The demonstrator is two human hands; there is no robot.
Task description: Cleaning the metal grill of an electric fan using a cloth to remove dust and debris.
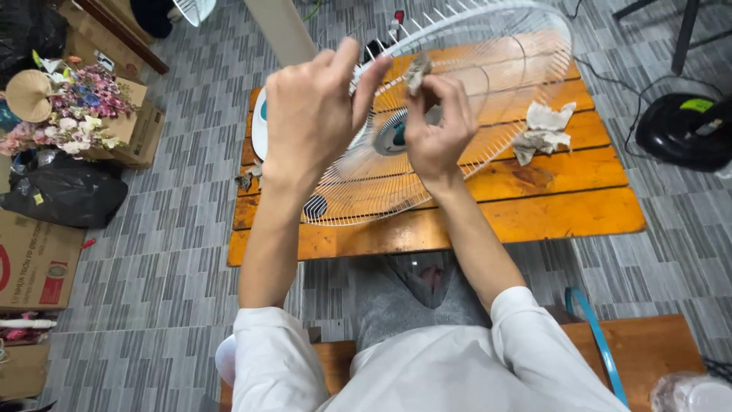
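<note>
Both hands [309, 114] [438, 126] hold white fan grille [488, 53]

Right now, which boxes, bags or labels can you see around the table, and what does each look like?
Cardboard box: far left on the floor, brown with red and white print.
Cardboard box with flowers: left of the table, brown, open, holding pastel flowers.
Black bag: left floor, crumpled plastic.
Green label: small patch on the black fan base, right.

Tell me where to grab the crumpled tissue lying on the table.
Pinch the tissue at its raised upper fold, coming straight down from above. It lies loose and crumpled on the bare orange table, right of the fan grille, so nothing blocks a top approach and its puckered ridges give the fingers something to hold.
</note>
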